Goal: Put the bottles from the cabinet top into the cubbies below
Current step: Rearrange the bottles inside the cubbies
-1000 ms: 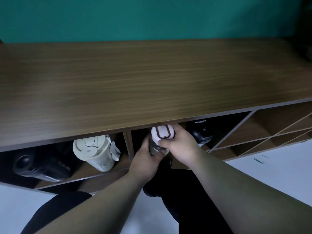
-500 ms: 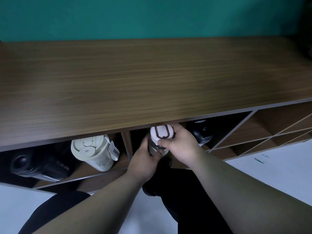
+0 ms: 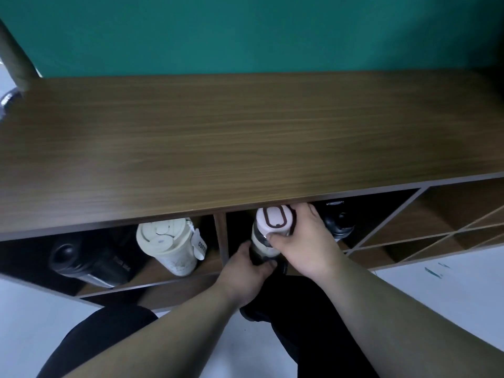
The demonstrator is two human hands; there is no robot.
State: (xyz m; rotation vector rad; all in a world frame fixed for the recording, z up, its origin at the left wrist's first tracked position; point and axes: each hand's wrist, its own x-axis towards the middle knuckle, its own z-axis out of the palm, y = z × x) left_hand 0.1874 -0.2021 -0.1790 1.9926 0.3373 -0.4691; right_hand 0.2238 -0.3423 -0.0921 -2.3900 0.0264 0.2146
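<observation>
Long dark walnut-grain cabinet top (image 3: 245,148), bare, set against a teal-green wall (image 3: 245,31); pale floor (image 3: 436,290) below its front edge. Left cubby (image 3: 152,278): black cylindrical flask (image 3: 90,264) lying on its side, cream lidded tumbler with a paper tag (image 3: 169,245) beside the central divider; centre cubby (image 3: 381,205): black bottle (image 3: 336,223) towards its right side. Clear bottle with a white, brown-ringed cap (image 3: 268,233), at the centre cubby's mouth under the front edge, right hand (image 3: 304,248) clasped round the cap, left hand (image 3: 246,274) wrapped round its lower body.
</observation>
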